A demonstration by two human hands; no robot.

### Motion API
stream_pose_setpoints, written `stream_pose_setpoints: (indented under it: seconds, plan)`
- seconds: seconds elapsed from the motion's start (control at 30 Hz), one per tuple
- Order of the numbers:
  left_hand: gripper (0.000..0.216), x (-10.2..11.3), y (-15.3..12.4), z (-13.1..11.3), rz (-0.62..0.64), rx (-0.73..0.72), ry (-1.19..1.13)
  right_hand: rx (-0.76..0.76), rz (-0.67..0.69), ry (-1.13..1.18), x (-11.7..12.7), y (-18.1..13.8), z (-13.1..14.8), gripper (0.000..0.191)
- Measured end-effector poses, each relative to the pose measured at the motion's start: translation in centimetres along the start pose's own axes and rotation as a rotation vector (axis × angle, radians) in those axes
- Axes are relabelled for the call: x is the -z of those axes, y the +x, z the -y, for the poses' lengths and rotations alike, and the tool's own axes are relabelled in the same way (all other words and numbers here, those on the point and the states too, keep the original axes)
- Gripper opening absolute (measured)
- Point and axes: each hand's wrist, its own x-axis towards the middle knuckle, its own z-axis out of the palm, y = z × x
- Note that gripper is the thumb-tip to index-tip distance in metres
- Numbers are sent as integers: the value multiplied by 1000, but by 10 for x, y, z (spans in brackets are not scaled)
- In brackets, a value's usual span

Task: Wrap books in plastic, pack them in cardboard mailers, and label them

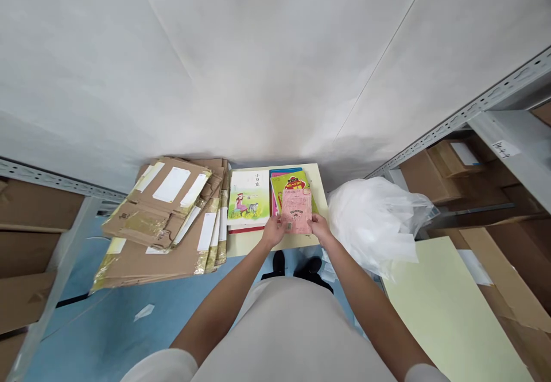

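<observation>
A small pink book (pixel 297 205) is held between my two hands, over the near end of a stack of books. My left hand (pixel 274 232) grips its lower left edge, and my right hand (pixel 319 227) grips its lower right edge. Beneath it lies a yellow-green book (pixel 288 181) on top of other colourful books with pink and blue covers. To the left of that stack is a white picture book (pixel 248 195) showing a seated figure in a hat on grass, with a red edge below it. The books rest on a pale yellow table (pixel 317 184).
Flattened cardboard boxes (pixel 172 261) with tape and white labels are piled at the left. A big bundle of white plastic wrap (pixel 365 215) stands right of the table. Metal shelves (pixel 495 121) with cartons flank both sides, and a grey wall (pixel 275 72) rises behind.
</observation>
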Motion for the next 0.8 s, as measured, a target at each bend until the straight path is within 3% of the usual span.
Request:
stream_pose_setpoints:
  seconds: [0.07, 0.17, 0.27, 0.43, 0.63, 0.8]
  plan:
    - [41, 1, -6, -5, 4, -41, 5, 53, 0, 8, -2, -7, 6, 15]
    - [48, -5, -17, -17, 120, -76, -118, 128, 4, 24, -6, -24, 14, 21]
    - [56, -13, -32, -31, 218, -36, -318, 200, 13, 12, -9, -47, 23, 27]
    - [62, -22, -65, -54, 232, 35, -467, 382, -25, -211, -4, -90, 42, 30]
    - [54, -36, -92, -80, 250, -78, -528, 492, -219, -359, 18, -130, 58, 42]
    - [43, -66, -109, -97, 284, -165, -545, 634, -336, -409, 54, -163, 52, 42]
